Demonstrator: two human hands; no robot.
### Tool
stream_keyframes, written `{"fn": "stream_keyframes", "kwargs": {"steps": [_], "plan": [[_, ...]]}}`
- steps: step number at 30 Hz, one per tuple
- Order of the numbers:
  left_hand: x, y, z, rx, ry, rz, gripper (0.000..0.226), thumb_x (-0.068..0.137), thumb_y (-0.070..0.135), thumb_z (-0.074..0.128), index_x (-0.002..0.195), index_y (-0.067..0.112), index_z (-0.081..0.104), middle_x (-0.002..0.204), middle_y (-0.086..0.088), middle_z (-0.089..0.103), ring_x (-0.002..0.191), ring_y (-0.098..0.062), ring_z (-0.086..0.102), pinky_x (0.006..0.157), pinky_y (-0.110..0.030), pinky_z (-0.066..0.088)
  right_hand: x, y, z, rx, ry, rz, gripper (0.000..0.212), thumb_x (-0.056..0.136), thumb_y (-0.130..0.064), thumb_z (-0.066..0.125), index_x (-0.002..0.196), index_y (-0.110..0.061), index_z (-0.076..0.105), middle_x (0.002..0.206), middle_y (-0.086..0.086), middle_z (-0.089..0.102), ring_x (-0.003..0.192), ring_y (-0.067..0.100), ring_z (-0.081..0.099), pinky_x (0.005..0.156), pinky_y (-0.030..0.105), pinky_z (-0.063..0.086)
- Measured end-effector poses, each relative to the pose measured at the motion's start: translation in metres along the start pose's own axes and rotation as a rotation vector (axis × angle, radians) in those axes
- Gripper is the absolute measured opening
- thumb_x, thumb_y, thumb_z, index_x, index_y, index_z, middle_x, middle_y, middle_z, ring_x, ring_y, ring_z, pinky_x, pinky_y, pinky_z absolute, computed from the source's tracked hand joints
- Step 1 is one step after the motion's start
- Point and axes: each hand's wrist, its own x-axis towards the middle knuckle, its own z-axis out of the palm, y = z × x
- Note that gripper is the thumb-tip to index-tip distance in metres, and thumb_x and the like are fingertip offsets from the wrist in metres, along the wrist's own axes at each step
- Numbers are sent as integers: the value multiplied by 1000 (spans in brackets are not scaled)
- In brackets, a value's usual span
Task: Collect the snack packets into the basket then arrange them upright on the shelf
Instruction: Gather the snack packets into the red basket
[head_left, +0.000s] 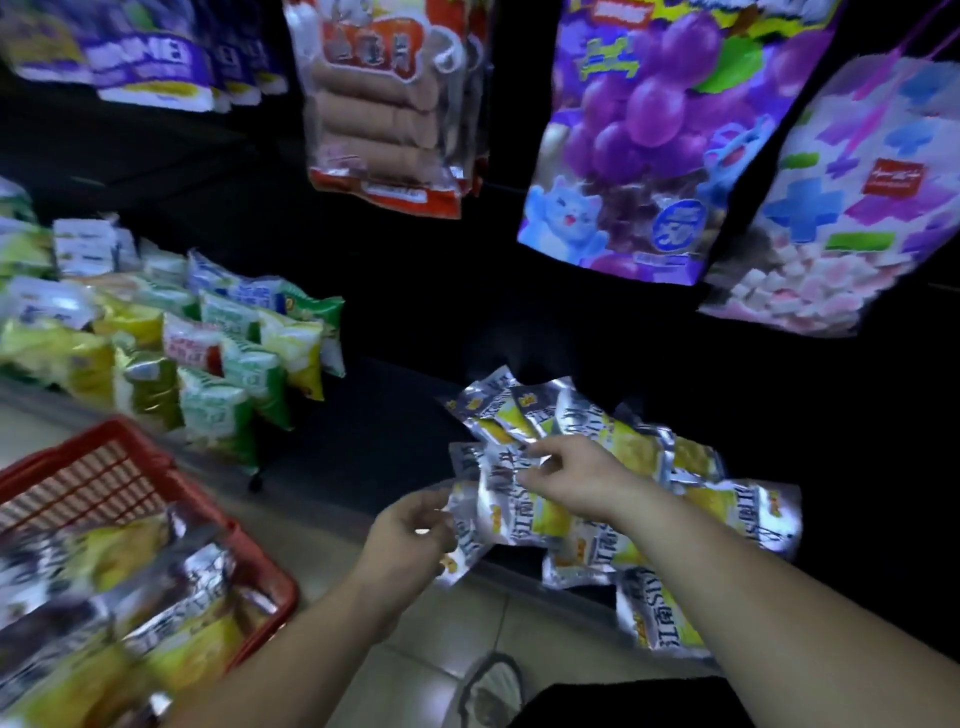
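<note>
Pinching silver-and-yellow snack packets (511, 512) at the shelf's (374, 415) front edge, with the left hand (410, 530) at one side and the right hand (571, 473) at the top. Just behind, lying flat in a loose heap (613, 431), more of the same. Printed "江南" plus blurred Latin capitals. Also filling the red basket (119, 431), lower left.

Basket (156, 457) with packets left; loose packets (639, 452) on shelf (374, 431) right, beneath hanging bags (649, 140).

Silver-yellow packets (597, 431) heaped on shelf (395, 431) (apparently flat); red basket (119, 441) part-filled.
</note>
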Motion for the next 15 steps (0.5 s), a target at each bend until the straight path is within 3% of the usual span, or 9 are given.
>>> {"fn": "stream_keyframes", "kwargs": {"steps": [2, 5, 7, 10, 13, 14, 15], "plan": [[-8, -20, -31, -30, 72, -5, 22, 95, 7, 62, 112, 21, 68, 95, -7, 73, 75, -12, 68, 61, -28, 53, 6, -25, 27, -93, -60, -82, 46, 94, -38, 67, 137, -22, 59, 107, -4, 66, 94, 19, 68, 76, 31, 52], [-17, -45, -77, -60, 250, 10, 21, 97, 4, 60, 108, 19, 68, 85, -5, 73, 75, -18, 68, 58, -29, 52, 14, -70, 78, -250, -162, -218, 51, 92, -43, 66, 139, -23, 59, 119, -8, 64, 111, 11, 62, 90, 22, 44], [-20, -64, -108, -119, 380, -24, 20, 98, 8, 60, 111, 21, 67, 84, -3, 71, 71, -17, 68, 58, -31, 53, 15, -102, 115, -354, -258, -296, 50, 90, -47, 66, 136, -28, 60, 122, -8, 65, 112, 12, 62, 95, 26, 48], [-29, -96, -160, -139, 568, -57, 22, 94, 15, 63, 116, 17, 68, 94, -2, 74, 79, -15, 71, 77, -39, 60, 16, -154, 174, -475, -396, -424, 49, 89, -47, 68, 134, -28, 62, 125, -4, 66, 114, 13, 63, 98, 29, 50], [-53, -121, -203, -145, 686, -104, 20, 96, 9, 63, 116, 15, 65, 95, -1, 69, 69, 1, 64, 65, -12, 51, 11, -203, 233, -500, -478, -503, 47, 89, -45, 69, 131, -24, 64, 120, -1, 67, 110, 16, 65, 96, 30, 51], [-59, -133, -216, -154, 716, -121, 24, 96, 11, 64, 119, 15, 64, 97, 0, 68, 76, 0, 65, 69, -11, 50, 8, -217, 252, -514, -497, -529, 44, 90, -43, 68, 129, -22, 65, 118, 0, 68, 108, 17, 65, 95, 31, 52], [-65, -142, -228, -163, 734, -128, 31, 93, 16, 65, 124, 14, 64, 102, 2, 68, 86, -7, 67, 80, -18, 54, 6, -228, 270, -520, -518, -553, 44, 91, -42, 67, 128, -20, 66, 120, 2, 69, 109, 18, 65, 94, 30, 51]]}}
